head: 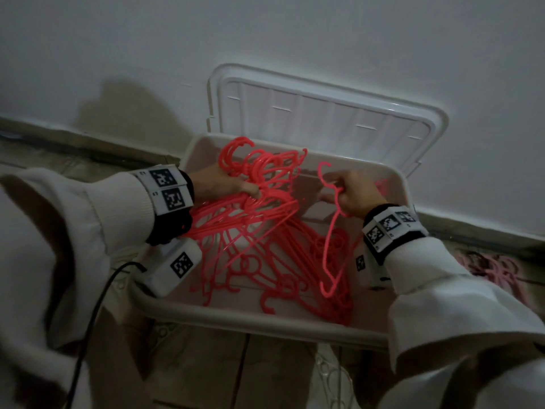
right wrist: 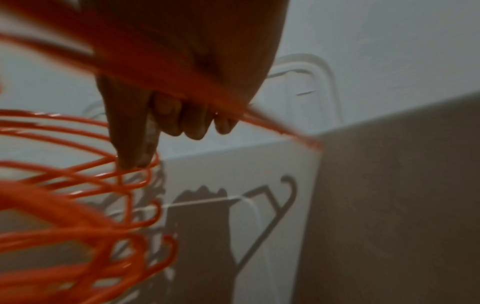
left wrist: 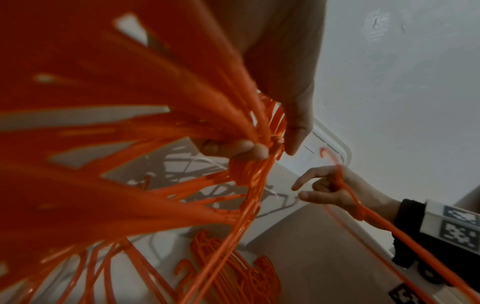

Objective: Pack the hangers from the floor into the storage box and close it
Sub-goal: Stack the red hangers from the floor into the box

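- Head view: the left hand [head: 227,184] grips a thick bunch of red hangers [head: 259,208] at their necks, over the far-left part of the open storage box [head: 265,317]. The hooks fan up and away from the hand, and the long bars slope down toward the near right into the box.
- Head view: the right hand [head: 351,191] holds a single hanger [head: 331,231] apart from the bunch, over the right half of the box. Its hook points up and its long axis hangs nearly straight down toward the hangers already lying inside. The lid [head: 327,119] stands open against the wall [head: 295,31] behind the box. A paler heap of hangers [head: 489,267] lies on the floor, just right of the box.
- Left wrist view: the thumb and curled fingers [left wrist: 241,149] are clamped round the bunch where the necks meet. The other hand sits lower right, its fingers hooked round the single hanger, with two fingers held loose.
- Right wrist view: the picture is blurred. Curled fingers [right wrist: 192,121] hold a red bar crossing the palm, and the forefinger points down at the hook loops [right wrist: 109,176] of the bunch, touching or nearly so.
- Judgement: both loads are already above the box, so the coming move is downward, with the bars laid along the box's length.
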A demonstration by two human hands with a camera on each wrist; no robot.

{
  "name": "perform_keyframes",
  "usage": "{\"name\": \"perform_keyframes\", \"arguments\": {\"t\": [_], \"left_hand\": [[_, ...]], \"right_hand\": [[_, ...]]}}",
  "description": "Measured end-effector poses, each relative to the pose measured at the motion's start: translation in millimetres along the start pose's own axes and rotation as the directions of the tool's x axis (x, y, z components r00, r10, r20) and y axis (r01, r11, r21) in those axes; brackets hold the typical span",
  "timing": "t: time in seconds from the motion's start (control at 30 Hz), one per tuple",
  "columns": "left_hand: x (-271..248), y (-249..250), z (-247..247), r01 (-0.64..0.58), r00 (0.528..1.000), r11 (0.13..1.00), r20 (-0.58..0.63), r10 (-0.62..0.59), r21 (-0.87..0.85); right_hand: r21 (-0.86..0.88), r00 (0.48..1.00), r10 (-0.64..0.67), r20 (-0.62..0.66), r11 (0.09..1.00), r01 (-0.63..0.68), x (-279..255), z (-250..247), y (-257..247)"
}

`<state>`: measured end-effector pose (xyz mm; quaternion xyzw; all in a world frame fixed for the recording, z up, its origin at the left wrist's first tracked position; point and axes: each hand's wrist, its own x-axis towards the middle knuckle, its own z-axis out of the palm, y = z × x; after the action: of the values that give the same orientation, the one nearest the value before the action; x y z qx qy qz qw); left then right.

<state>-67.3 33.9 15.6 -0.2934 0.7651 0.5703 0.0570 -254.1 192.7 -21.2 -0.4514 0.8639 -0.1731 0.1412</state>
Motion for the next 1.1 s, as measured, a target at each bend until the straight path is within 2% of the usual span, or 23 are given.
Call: {"name": "perform_keyframes", "arguments": {"t": [0.1,0.27,0.4,0.47,0.6,0.7,0.9,0.97,1.1], "left_hand": [[1.1,2.8,3.4,-0.02,1.0,0.999,-0.005,0.02,-0.037],[2.0,2.8,4.3,-0.038,0.999,0.991,-0.008,0.038,-0.126],[0.5,0.9,2.1,-0.061,0.996,0.97,0.051,0.075,-0.235],[-0.3,-0.2,0.1,-0.087,0.991,0.968,0.081,0.109,-0.236],[-0.6,-4.7,-4.7,-0.029,0.983,0.992,0.174,0.05,-0.122],[-1.9,-7.9,-5.5,-0.009,0.98,0.999,0.2,0.016,-0.039],[-6.5,-6.9,-0.6,-0.018,0.975,0.996,0.224,-0.002,0.084],[-7.0,-6.6,1.6,-0.019,0.978,0.987,0.208,-0.015,0.158],[-2.9,-7.9,5.3,-0.021,0.992,0.962,0.123,-0.013,0.271]], "right_hand": [[-0.045,0.989,-0.097,0.109,0.994,0.103,-1.3,12.7,-28.3],[-0.273,0.97,-0.238,0.044,0.931,0.241,0.0,26.4,-42.8],[-0.191,0.918,-0.39,-0.065,0.908,0.372,-1.0,31.4,-34.9],[-0.067,0.917,-0.398,-0.04,0.916,0.395,2.9,30.3,-28.0],[0.015,0.955,-0.297,-0.021,0.955,0.298,11.5,24.8,-14.9],[0.126,0.968,-0.253,0.003,0.96,0.25,14.7,20.1,-7.4],[0.429,0.969,-0.223,0.11,0.89,0.156,12.5,16.5,-12.1],[0.448,0.967,-0.216,0.135,0.884,0.135,13.6,20.7,-9.3],[0.337,0.984,-0.144,0.103,0.936,0.102,17.2,37.4,4.7]]}}
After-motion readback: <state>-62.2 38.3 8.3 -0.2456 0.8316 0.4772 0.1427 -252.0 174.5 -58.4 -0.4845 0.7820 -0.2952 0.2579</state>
